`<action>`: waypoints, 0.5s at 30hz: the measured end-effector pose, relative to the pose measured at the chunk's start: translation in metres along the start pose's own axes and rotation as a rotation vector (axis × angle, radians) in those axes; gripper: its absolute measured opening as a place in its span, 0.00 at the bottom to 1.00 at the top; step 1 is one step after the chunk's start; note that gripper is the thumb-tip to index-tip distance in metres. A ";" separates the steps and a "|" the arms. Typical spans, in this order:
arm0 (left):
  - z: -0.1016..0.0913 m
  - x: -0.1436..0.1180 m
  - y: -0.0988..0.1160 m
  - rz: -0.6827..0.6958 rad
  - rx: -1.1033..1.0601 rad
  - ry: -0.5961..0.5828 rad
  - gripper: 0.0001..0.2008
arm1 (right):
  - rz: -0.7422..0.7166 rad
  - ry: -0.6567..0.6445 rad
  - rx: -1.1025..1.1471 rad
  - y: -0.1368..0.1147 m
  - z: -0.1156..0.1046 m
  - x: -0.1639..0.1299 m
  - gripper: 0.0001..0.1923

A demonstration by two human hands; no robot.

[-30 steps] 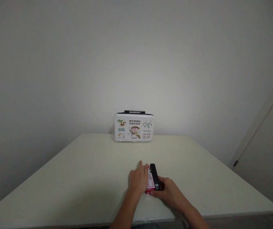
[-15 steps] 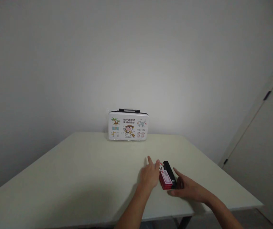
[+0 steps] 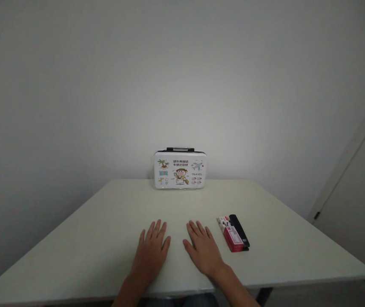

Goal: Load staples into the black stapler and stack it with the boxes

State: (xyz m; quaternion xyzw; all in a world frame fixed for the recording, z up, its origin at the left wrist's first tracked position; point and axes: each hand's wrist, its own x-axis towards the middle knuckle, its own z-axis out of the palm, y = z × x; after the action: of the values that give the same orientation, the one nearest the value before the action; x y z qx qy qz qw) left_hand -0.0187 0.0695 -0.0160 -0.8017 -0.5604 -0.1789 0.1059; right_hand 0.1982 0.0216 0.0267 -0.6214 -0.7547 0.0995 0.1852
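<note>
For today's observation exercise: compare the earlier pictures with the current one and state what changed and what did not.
Both hands let go of the red box and black stapler and drew back leftward; the left hand and right hand now lie flat and open on the table. The box and stapler stay side by side; the printed case remains at the far edge.

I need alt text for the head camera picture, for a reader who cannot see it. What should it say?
Two bare hands, the left hand and the right hand, lie flat and empty, palms down, on a pale table. A red box lies beside a black stapler just right of the right hand, untouched. A white illustrated case stands at the far edge by the wall.
</note>
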 end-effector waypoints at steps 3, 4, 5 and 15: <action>0.005 -0.004 0.002 -0.004 0.009 0.031 0.27 | 0.026 0.031 -0.100 0.005 0.011 0.000 0.30; 0.005 -0.004 0.003 -0.007 0.005 0.033 0.26 | 0.031 0.033 -0.120 0.005 0.012 0.000 0.30; 0.005 -0.004 0.004 -0.013 0.001 0.035 0.26 | 0.039 0.034 -0.136 0.006 0.012 0.000 0.31; -0.006 -0.004 0.008 -0.047 -0.025 0.005 0.26 | 0.154 0.054 -0.202 0.004 0.020 0.001 0.34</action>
State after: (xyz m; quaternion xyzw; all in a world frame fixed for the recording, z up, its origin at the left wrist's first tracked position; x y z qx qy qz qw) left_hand -0.0132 0.0610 -0.0123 -0.7891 -0.5767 -0.1904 0.0928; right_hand 0.1942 0.0246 0.0073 -0.6953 -0.7059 0.0199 0.1337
